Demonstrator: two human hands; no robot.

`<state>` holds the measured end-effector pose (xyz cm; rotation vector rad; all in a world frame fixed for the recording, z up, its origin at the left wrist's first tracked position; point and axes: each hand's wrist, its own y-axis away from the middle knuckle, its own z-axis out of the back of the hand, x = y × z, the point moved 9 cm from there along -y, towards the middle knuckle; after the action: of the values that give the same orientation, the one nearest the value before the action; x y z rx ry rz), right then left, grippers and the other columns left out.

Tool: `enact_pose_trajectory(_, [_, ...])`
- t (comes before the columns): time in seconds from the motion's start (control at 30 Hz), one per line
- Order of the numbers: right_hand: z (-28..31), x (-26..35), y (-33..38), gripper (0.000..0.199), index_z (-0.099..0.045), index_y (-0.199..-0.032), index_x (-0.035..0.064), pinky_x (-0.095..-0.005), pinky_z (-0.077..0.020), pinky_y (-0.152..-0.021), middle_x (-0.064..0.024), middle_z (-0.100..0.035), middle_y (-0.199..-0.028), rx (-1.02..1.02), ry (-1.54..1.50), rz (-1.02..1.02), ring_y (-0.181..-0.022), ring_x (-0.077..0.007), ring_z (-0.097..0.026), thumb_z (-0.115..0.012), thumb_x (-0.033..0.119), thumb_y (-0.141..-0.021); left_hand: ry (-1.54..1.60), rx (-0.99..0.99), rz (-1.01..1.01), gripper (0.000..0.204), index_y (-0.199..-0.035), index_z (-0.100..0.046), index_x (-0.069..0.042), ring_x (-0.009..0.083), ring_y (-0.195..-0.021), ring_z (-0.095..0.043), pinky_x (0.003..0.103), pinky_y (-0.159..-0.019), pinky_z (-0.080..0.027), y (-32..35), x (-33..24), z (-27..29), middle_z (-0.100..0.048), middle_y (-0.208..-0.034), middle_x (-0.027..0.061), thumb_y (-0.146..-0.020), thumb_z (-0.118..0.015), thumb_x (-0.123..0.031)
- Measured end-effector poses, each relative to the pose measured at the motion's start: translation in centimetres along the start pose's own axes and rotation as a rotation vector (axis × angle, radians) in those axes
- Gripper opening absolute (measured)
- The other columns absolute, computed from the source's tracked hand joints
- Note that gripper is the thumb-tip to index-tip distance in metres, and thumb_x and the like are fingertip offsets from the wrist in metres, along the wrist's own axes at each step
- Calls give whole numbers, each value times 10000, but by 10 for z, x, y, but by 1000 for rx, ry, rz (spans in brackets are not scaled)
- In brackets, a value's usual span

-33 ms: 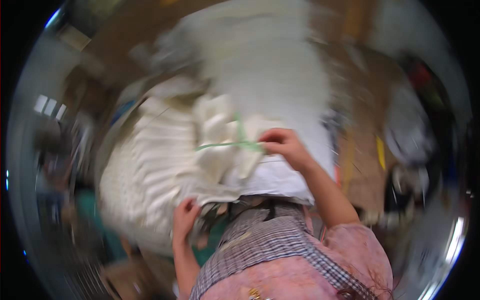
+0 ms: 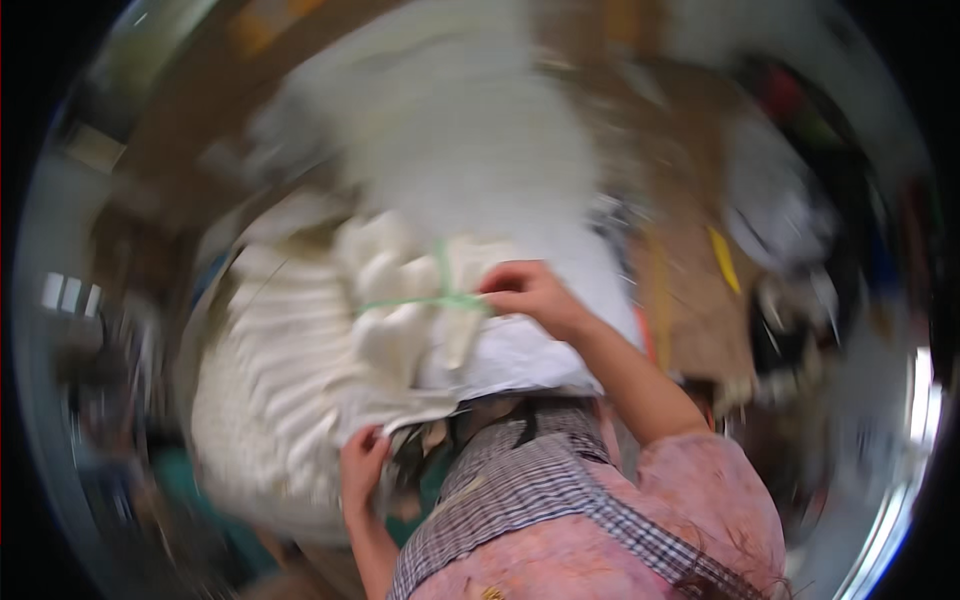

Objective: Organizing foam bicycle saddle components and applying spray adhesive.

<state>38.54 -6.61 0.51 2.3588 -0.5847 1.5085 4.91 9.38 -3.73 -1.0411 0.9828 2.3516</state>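
Note:
A bundle of cream fabric pieces (image 2: 385,345) lies in front of me, bound crosswise by a thin green tie (image 2: 405,301). My right hand (image 2: 530,298) is closed, thumb and fingers pinching the tie at the bundle's right side. Nearer to me on the left, my left hand (image 2: 363,462) is closed at the edge of a cream fabric piece (image 2: 415,408), its fingertips apparently pinching it. Motion blur hides the exact grip. To the left, a long row of similar cream pieces (image 2: 290,330) lies folded side by side.
Under the bundle is a white sheet (image 2: 515,355) on a pale work surface (image 2: 470,130) stretching away from me. Brown cardboard (image 2: 700,320) with a yellow strip (image 2: 723,258) lies to the right. Beyond it sits a whitish plastic bag (image 2: 780,200). Clutter at the rim is blurred.
The whole view has shifted, so bundle and hands appear farther left. My right hand stays on the green tie and my left stays by the near fabric edge.

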Motion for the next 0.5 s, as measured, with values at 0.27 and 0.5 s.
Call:
enact_pose_trajectory(0.27, [61, -138, 291, 194, -665, -903, 6, -216, -437, -536, -16, -616, -730, -944, -43, -68, -618, -76, -551, -668, 9, -709, -510, 761, -51, 246, -996, -648, 19, 102, -641, -571, 251, -558, -456, -68, 64, -92, -640, -742, 56, -854, -606, -178])
enact_pose_trajectory(0.5, [178, -94, 721, 241, -638, -887, -10, -257, -428, -515, -61, -603, -732, -2111, -270, 288, -586, -137, -537, -590, -84, -663, -615, 1039, -38, 286, -995, -633, 14, 161, -629, -612, 293, -547, -507, -39, 58, -320, -643, -742, 95, -877, -579, -241])
